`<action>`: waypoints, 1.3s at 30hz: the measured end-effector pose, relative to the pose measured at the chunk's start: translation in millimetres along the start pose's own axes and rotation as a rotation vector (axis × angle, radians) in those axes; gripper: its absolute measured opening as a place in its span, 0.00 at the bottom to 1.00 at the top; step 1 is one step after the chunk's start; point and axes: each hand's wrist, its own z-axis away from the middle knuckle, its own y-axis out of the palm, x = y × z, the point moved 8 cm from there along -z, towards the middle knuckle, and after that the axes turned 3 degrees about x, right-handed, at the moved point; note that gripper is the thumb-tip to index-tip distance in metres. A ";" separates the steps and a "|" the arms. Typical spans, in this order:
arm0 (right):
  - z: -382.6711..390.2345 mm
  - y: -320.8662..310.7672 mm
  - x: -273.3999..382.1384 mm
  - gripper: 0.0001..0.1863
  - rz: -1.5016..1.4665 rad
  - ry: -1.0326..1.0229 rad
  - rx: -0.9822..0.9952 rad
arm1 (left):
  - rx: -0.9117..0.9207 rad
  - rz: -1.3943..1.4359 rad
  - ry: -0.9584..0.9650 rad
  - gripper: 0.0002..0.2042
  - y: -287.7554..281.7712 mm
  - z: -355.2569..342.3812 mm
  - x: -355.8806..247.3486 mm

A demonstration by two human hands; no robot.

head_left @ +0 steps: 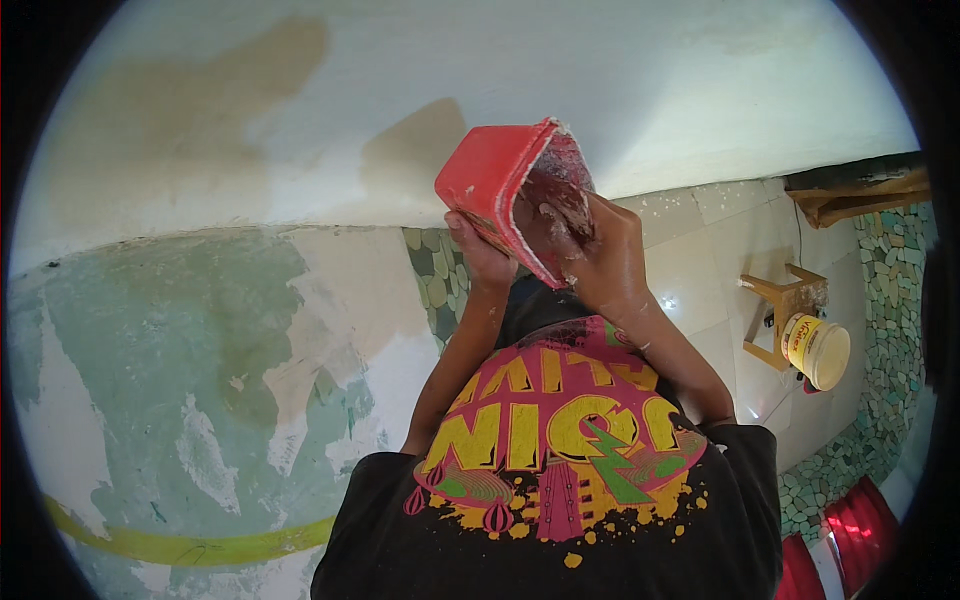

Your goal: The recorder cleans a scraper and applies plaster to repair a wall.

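Observation:
A red plastic container is held tilted up in front of my chest, its opening turned to the right. Whitish residue crusts its rim and smears its inner wall. My left hand grips it from below on the left side, fingers closed around its lower edge. My right hand reaches into the opening from the right. Its fingers are partly hidden inside, dirty with residue, and whether they hold anything does not show. White specks mark my right wrist.
A pale wall runs across the top, close beyond the container. Patchy green, peeling wall fills the left. At right, a wooden stool stands on pale tiles beside a yellow-and-white bucket. Red cloth lies lower right.

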 end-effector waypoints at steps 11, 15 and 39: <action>7.4 -4.4 -49.0 0.11 -0.753 0.444 0.009 | -0.027 0.027 0.042 0.39 27.0 -6.2 -9.7; 4.8 -14.8 -57.3 0.12 -0.895 0.452 -0.031 | -0.025 0.047 0.025 0.39 22.4 -12.1 -9.1; -153.7 -167.1 237.6 0.25 -1.114 -0.804 -0.226 | -0.016 0.435 -0.394 0.35 64.1 -2.9 -22.5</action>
